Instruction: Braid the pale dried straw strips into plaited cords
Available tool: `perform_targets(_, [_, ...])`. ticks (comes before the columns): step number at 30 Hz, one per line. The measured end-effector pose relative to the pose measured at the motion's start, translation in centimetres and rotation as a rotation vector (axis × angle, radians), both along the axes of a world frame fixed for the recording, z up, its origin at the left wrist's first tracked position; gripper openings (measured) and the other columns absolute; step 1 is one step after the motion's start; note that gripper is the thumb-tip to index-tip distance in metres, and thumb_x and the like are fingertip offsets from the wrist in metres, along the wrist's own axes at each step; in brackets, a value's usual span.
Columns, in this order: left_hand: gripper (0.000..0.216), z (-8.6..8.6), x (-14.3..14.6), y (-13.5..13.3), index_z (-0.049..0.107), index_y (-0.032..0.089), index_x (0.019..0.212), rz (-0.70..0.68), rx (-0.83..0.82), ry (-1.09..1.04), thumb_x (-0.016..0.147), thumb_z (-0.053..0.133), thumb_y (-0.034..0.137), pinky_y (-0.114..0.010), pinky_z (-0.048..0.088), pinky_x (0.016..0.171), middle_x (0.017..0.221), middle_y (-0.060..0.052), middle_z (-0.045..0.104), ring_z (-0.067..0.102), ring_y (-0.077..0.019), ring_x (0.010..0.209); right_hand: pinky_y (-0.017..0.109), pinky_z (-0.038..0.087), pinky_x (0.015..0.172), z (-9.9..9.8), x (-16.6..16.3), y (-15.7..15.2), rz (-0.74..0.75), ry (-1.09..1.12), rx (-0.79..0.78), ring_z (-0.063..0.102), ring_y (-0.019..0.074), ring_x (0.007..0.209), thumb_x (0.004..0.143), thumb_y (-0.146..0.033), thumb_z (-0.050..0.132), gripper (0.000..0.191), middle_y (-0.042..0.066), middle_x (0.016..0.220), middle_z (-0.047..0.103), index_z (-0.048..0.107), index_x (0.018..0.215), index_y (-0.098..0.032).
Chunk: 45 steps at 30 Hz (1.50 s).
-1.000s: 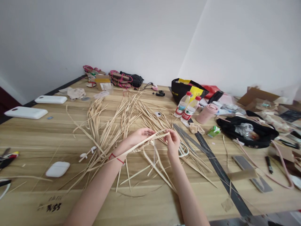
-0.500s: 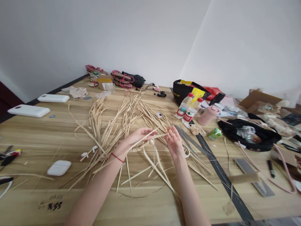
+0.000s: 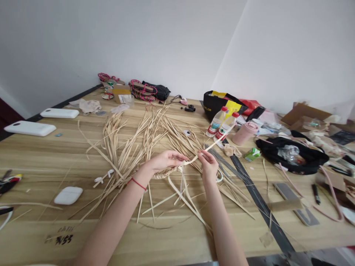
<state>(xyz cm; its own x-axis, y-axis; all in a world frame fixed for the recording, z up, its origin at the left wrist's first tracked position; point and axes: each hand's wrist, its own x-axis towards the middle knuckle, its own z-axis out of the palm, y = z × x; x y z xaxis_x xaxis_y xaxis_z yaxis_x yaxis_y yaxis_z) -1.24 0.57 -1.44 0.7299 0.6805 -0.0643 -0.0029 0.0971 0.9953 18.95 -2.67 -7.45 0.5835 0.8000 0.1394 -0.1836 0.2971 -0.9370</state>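
Observation:
My left hand (image 3: 165, 160) rests over a small woven straw piece (image 3: 165, 172) and pinches the near end of a pale straw strip (image 3: 208, 147). My right hand (image 3: 208, 164) is closed on the same strip a little farther along. The strip's free end rises to the upper right toward two water bottles (image 3: 220, 125). A big loose pile of straw strips (image 3: 133, 144) fans out over the wooden table (image 3: 41, 155) behind and under both hands. A red string circles my left wrist.
White earbud case (image 3: 68, 195) and white power banks (image 3: 30, 128) lie on the left. Pink cup (image 3: 245, 133), black bags (image 3: 291, 155), a phone (image 3: 294, 203), a long black ruler (image 3: 255, 195), boxes and clutter fill the right. Tools lie at the left edge (image 3: 8, 181).
My right hand went from open fingers to a pinch on the strip and pulled it so its free end now points up right instead of lying across toward my left forearm.

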Motion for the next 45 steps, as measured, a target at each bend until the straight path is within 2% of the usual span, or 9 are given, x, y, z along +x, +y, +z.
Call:
perform_targets(5, [0.027, -0.1, 0.6, -0.5, 0.071, 0.017, 0.096, -0.057, 0.043, 0.068, 0.07, 0.072, 0.021, -0.026, 0.047, 0.08, 0.101, -0.007, 0.07, 0.062, -0.0162, 0.09, 0.035, 0.052, 0.073, 0.9, -0.1, 0.3, -0.014, -0.252, -0.026, 0.066, 0.0195, 0.075, 0.066, -0.031, 0.074, 0.025, 0.008, 0.085, 0.073, 0.071, 0.085, -0.016])
perform_targets(11, [0.031, -1.0, 1.3, -0.7, 0.069, 0.016, 0.099, -0.018, 0.011, 0.058, 0.068, 0.072, 0.019, -0.03, 0.046, 0.084, 0.102, -0.009, 0.068, 0.061, -0.0178, 0.094, 0.032, 0.052, 0.064, 5.2, 1.2, 3.1, 0.192, -0.444, -0.06, 0.064, 0.0169, 0.065, 0.063, -0.03, 0.075, 0.023, 0.007, 0.079, 0.072, 0.07, 0.081, -0.016])
perform_targets(15, [0.032, -0.9, 0.5, -0.1, 0.066, 0.016, 0.102, 0.05, 0.0, -0.036, 0.071, 0.071, 0.019, -0.029, 0.045, 0.087, 0.109, -0.009, 0.064, 0.059, -0.0174, 0.099, 0.031, 0.054, 0.065, 7.0, 1.3, 3.8, 0.26, -0.199, -0.005, 0.067, 0.0178, 0.068, 0.059, -0.031, 0.08, 0.038, 0.003, 0.075, 0.072, 0.062, 0.09, -0.019])
perform_targets(19, [0.033, -0.2, -0.6, 0.5, 0.064, 0.015, 0.105, 0.076, -0.008, -0.104, 0.073, 0.071, 0.021, -0.029, 0.045, 0.085, 0.11, -0.01, 0.063, 0.059, -0.0183, 0.099, 0.035, 0.055, 0.078, 6.3, 0.7, 2.4, 0.575, 0.137, -0.12, 0.07, 0.0214, 0.084, 0.07, -0.042, 0.073, 0.034, 0.008, 0.091, 0.073, 0.062, 0.093, -0.019])
perform_targets(23, [0.032, 0.5, -1.0, 0.5, 0.064, 0.014, 0.103, 0.091, 0.003, -0.126, 0.072, 0.071, 0.021, -0.031, 0.044, 0.087, 0.109, -0.009, 0.063, 0.059, -0.0188, 0.099, 0.032, 0.054, 0.084, 5.7, -0.5, 0.7, 0.791, 0.146, -0.205, 0.069, 0.0205, 0.089, 0.072, -0.044, 0.071, 0.037, 0.009, 0.092, 0.073, 0.068, 0.095, -0.016])
perform_targets(28, [0.031, 0.7, -0.7, 0.2, 0.065, 0.014, 0.1, 0.145, -0.007, -0.149, 0.071, 0.073, 0.021, -0.031, 0.045, 0.085, 0.105, -0.009, 0.064, 0.061, -0.0174, 0.094, 0.024, 0.056, 0.067, 6.2, -1.6, 0.1, 0.718, 0.04, -0.239, 0.067, 0.0136, 0.065, 0.061, -0.029, 0.082, 0.029, 0.004, 0.076, 0.073, 0.072, 0.085, -0.016])
perform_targets(33, [0.031, 0.9, -0.5, -0.2, 0.066, 0.014, 0.098, 0.14, 0.007, -0.129, 0.07, 0.075, 0.023, -0.032, 0.044, 0.087, 0.102, -0.009, 0.066, 0.061, -0.0181, 0.094, 0.019, 0.055, 0.054, 6.2, -1.5, 1.1, 0.687, 0.174, -0.279, 0.063, 0.0106, 0.056, 0.063, -0.022, 0.081, 0.026, 0.003, 0.07, 0.07, 0.071, 0.086, -0.015])
perform_targets(39, [0.033, 0.9, -0.6, -0.2, 0.066, 0.014, 0.1, 0.092, 0.012, -0.138, 0.069, 0.076, 0.025, -0.033, 0.044, 0.089, 0.105, -0.01, 0.066, 0.06, -0.0187, 0.098, 0.007, 0.035, 0.035, 5.4, -1.1, 2.7, 0.858, 0.506, -0.212, 0.039, -0.0003, 0.037, 0.07, -0.006, 0.069, 0.029, -0.008, 0.055, 0.052, 0.065, 0.097, -0.015])
perform_targets(45, [0.033, 0.7, -0.9, 0.0, 0.065, 0.014, 0.101, 0.072, 0.013, -0.125, 0.071, 0.074, 0.024, -0.032, 0.045, 0.087, 0.105, -0.01, 0.065, 0.06, -0.0191, 0.098, 0.013, 0.032, 0.038, 4.9, -1.6, 2.3, 0.794, 0.268, -0.242, 0.042, 0.0032, 0.041, 0.068, -0.013, 0.068, 0.018, -0.004, 0.056, 0.056, 0.061, 0.085, -0.015])
